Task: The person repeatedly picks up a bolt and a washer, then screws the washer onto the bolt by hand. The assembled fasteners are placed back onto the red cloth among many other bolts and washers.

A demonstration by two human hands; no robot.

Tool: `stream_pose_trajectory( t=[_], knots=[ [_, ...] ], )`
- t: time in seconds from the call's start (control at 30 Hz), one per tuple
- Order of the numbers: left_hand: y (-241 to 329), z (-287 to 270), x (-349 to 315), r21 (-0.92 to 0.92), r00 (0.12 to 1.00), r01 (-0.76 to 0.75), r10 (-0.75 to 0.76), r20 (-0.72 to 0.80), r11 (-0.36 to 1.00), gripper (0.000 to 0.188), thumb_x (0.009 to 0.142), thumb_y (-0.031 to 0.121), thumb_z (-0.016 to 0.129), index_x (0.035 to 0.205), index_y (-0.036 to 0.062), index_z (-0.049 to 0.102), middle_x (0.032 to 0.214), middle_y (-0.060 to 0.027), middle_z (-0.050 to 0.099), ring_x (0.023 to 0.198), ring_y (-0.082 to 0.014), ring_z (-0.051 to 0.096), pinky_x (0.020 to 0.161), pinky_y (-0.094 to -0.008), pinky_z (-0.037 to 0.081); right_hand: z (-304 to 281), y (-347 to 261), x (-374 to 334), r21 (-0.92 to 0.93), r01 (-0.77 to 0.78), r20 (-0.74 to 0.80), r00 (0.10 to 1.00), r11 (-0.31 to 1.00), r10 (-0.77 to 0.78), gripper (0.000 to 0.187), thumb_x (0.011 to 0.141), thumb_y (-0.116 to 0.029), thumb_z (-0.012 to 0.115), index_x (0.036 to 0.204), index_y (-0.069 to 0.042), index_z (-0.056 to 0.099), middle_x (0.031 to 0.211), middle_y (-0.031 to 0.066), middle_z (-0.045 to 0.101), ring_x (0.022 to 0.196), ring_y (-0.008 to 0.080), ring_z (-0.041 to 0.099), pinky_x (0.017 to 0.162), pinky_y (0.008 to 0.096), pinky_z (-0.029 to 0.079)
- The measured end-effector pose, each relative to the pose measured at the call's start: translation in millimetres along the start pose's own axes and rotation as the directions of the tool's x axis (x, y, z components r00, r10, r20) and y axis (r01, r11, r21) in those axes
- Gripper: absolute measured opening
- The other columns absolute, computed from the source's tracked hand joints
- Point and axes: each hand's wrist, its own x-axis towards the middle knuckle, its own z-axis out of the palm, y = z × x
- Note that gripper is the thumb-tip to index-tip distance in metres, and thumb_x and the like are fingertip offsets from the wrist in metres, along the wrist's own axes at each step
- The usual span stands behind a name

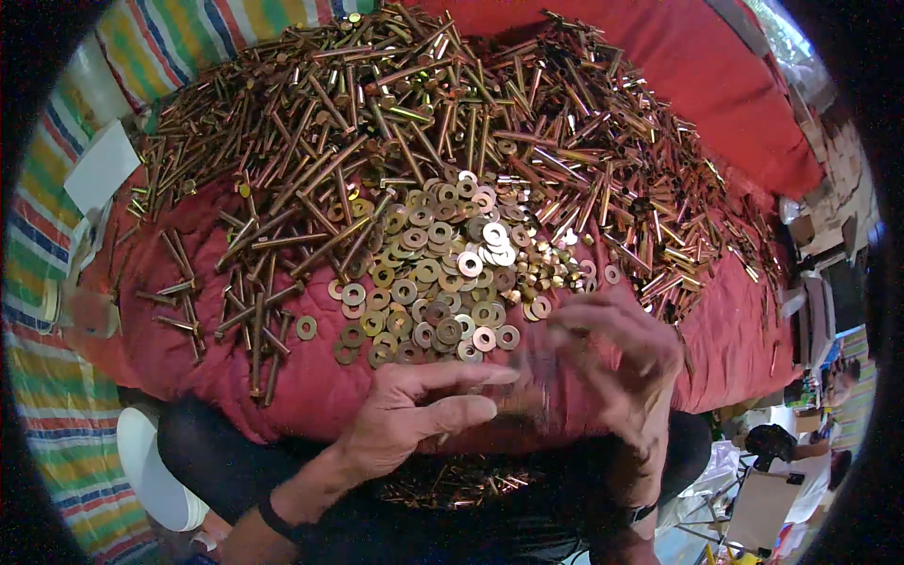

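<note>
My left hand (414,410) is above the near edge of a red cloth (311,377), its thumb and index finger pointing right. A blurred, thin shape (532,381) shows by its fingertips; I cannot make out what it is. Facing it from the right, my right hand (626,367) is smeared by motion, fingers curved. Just beyond the hands lies a pile of flat round washers (438,235), some shiny and some dull. Small brassy nuts (556,268) are heaped at its right side. Long hex-head bolts (311,141) form a large mound behind.
More long metal pieces (659,207) are piled at the right. Below the hands, a heap of small metal parts (461,480) lies between my legs. A white bucket (155,471) is at lower left, beside striped cloth (56,377). Another person (815,480) is at far right.
</note>
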Motion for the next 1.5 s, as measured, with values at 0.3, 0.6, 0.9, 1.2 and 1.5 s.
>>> stream_pose_trajectory(
  t=[0.3, 0.6, 0.9, 1.2, 1.5],
  knots=[
    [-19, -4, 9, 0.316, 0.918, -0.350, 0.390, -0.072, 0.882, 0.031, 0.104, 0.015, 0.067, 0.129, -0.0036, 0.063, 0.129, -0.0092, 0.072, 0.114, -0.0177, 0.070, 0.102, -0.0346, 0.054, 3, 12, -2, 0.058, -0.062, 0.025, 0.998, 0.996, 0.061, 0.019, 0.079, 0.003, 0.081, 0.098, 0.001, 0.079, 0.095, 0.0118, 0.078, 0.088, 0.0218, 0.073, 0.082, 0.0323, 0.055],
    [-38, -2, -10, 0.770, 0.798, -0.405, 0.602, 0.035, 0.493, 0.025, 0.099, 0.005, 0.069, 0.123, -0.0012, 0.063, 0.119, -0.0133, 0.077, 0.133, -0.0336, 0.064, 0.114, -0.0467, 0.050, 2, 40, -4, -0.065, 0.012, 0.030, 1.000, 0.998, -0.010, 0.023, 0.081, 0.002, 0.081, 0.103, -0.001, 0.079, 0.098, 0.0099, 0.077, 0.087, 0.0200, 0.073, 0.079, 0.0326, 0.056],
    [-39, 2, -4, 0.801, 0.705, -0.480, 0.701, 0.111, 0.356, 0.023, 0.092, 0.001, 0.075, 0.114, -0.0010, 0.070, 0.112, -0.0124, 0.078, 0.119, -0.0364, 0.072, 0.108, -0.0477, 0.056, 26, 29, 2, -0.113, 0.002, -0.012, 1.000, 0.994, -0.003, 0.025, 0.082, -0.002, 0.082, 0.107, -0.001, 0.076, 0.098, 0.0101, 0.075, 0.090, 0.0208, 0.072, 0.079, 0.0332, 0.057],
    [-26, -7, -13, 0.899, 0.706, -0.388, 0.692, 0.149, 0.202, 0.021, 0.084, 0.012, 0.081, 0.100, 0.0000, 0.074, 0.115, -0.0108, 0.075, 0.123, -0.0302, 0.069, 0.119, -0.0585, 0.039, 40, -11, -22, 0.217, 0.118, 0.283, 0.942, 0.969, -0.178, 0.045, 0.080, -0.005, 0.086, 0.123, -0.004, 0.074, 0.101, 0.0113, 0.072, 0.086, 0.0270, 0.073, 0.072, 0.0350, 0.058],
    [-34, -13, -13, 0.867, 0.686, -0.456, 0.700, 0.198, 0.201, 0.016, 0.075, 0.004, 0.077, 0.090, -0.0007, 0.073, 0.110, -0.0117, 0.074, 0.118, -0.0308, 0.069, 0.118, -0.0616, 0.042, 58, 12, -38, 0.127, 0.241, 0.361, 0.892, 0.962, -0.272, 0.044, 0.079, 0.001, 0.081, 0.120, -0.005, 0.066, 0.087, 0.0100, 0.060, 0.074, 0.0309, 0.066, 0.059, 0.0414, 0.052]
  ],
)
